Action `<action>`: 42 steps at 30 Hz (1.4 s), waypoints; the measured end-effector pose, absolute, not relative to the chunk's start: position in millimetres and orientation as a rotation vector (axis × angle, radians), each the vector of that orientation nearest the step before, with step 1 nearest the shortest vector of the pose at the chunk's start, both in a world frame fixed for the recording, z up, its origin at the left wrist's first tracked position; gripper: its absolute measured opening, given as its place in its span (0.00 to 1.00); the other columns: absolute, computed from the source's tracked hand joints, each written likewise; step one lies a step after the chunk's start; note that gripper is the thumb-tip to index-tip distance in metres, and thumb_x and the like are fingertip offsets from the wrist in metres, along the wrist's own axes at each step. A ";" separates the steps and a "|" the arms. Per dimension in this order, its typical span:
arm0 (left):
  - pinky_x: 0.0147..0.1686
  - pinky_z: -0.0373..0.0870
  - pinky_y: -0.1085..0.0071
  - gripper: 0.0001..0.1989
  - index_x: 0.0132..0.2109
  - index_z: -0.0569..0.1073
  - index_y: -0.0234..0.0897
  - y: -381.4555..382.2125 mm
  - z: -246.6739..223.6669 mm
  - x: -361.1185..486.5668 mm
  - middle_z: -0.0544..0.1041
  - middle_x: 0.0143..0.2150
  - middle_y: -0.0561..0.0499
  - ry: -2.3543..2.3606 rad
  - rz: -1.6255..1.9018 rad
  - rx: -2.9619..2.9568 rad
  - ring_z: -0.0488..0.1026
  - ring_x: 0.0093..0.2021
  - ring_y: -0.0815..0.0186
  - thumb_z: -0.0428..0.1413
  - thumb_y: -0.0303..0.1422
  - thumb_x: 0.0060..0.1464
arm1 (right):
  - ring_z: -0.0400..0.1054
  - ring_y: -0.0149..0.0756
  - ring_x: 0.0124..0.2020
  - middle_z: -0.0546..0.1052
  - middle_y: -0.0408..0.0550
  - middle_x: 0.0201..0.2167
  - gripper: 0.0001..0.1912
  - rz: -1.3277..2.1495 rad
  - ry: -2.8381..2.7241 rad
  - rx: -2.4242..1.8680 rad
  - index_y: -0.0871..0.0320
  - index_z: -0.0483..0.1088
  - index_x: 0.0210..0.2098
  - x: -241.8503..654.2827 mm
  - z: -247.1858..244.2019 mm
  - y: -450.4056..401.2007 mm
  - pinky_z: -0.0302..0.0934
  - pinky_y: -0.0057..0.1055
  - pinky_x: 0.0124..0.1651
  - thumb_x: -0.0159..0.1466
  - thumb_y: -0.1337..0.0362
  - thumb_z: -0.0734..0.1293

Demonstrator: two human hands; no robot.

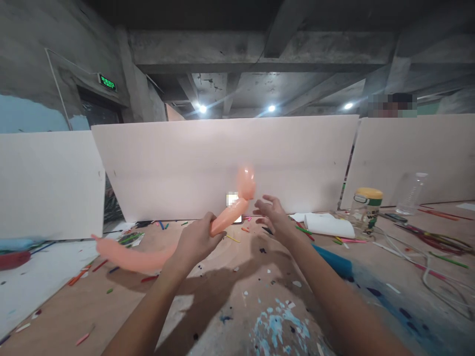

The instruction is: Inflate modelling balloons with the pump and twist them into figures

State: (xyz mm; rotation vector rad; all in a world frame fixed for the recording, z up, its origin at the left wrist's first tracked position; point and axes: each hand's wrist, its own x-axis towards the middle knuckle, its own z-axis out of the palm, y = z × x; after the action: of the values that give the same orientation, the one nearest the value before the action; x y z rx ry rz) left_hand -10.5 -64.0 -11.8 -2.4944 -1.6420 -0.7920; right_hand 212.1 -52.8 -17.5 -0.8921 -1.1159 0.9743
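A long peach-coloured balloon [230,215] runs through my left hand [200,237], whose fingers are wrapped round it. Its upper part rises to the right and ends in a rounded bubble, pinched off from the section below. The other end curves out to the left, low over the table. My right hand [272,215] is just right of the bubble, apart from it, with its fingers spread and nothing in them. Partly hidden behind the balloon, a phone [238,218] leans against the white board.
White boards [178,168] stand across the table's back. On the right are a yellow-lidded cup [367,210], a clear bottle [411,195], a white roll [329,225], cables [428,269] and a blue balloon [334,260]. Balloon scraps litter the paint-stained table [148,316]. A person's head shows behind the right board.
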 end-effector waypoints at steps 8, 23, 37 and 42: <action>0.27 0.57 0.70 0.17 0.48 0.64 0.43 -71.1 -13.3 -0.5 0.77 0.35 0.53 -1.527 -0.825 -2.499 0.73 0.33 0.60 0.51 0.44 0.53 | 0.63 0.29 0.24 0.69 0.44 0.27 0.17 1.301 -1.222 -0.766 0.59 0.67 0.33 180.9 -29.0 -56.5 0.50 0.25 0.23 0.53 0.53 0.71; 0.26 0.56 0.73 0.21 0.34 0.74 0.39 -78.8 -7.4 1.9 0.74 0.26 0.53 -1.267 -0.928 -2.849 0.68 0.26 0.67 0.40 0.42 0.62 | 0.61 0.32 0.29 0.71 0.46 0.26 0.06 1.283 -1.534 -0.648 0.60 0.72 0.25 180.5 -17.4 -72.9 0.54 0.28 0.30 0.52 0.62 0.70; 0.26 0.55 0.71 0.18 0.33 0.71 0.39 -87.8 0.0 4.2 0.73 0.27 0.53 -1.387 -0.895 -2.695 0.67 0.27 0.66 0.41 0.43 0.60 | 0.68 0.36 0.38 0.74 0.43 0.33 0.14 1.478 -0.841 -0.297 0.54 0.69 0.34 179.5 -8.3 -72.9 0.62 0.36 0.45 0.49 0.63 0.72; 0.28 0.58 0.70 0.16 0.37 0.70 0.40 -89.2 -10.0 14.1 0.75 0.34 0.50 -1.284 -0.712 -2.619 0.71 0.34 0.61 0.43 0.44 0.60 | 0.64 0.31 0.24 0.67 0.38 0.20 0.11 1.362 -0.619 -0.346 0.55 0.64 0.25 180.2 -5.7 -67.7 0.64 0.35 0.36 0.50 0.60 0.71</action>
State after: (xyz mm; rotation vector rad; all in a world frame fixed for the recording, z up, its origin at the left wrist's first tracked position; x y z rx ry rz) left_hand 14.1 -89.2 -10.0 -2.6191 -1.2842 -0.7123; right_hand 180.2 -67.7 -5.7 -0.3463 -0.6185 1.3620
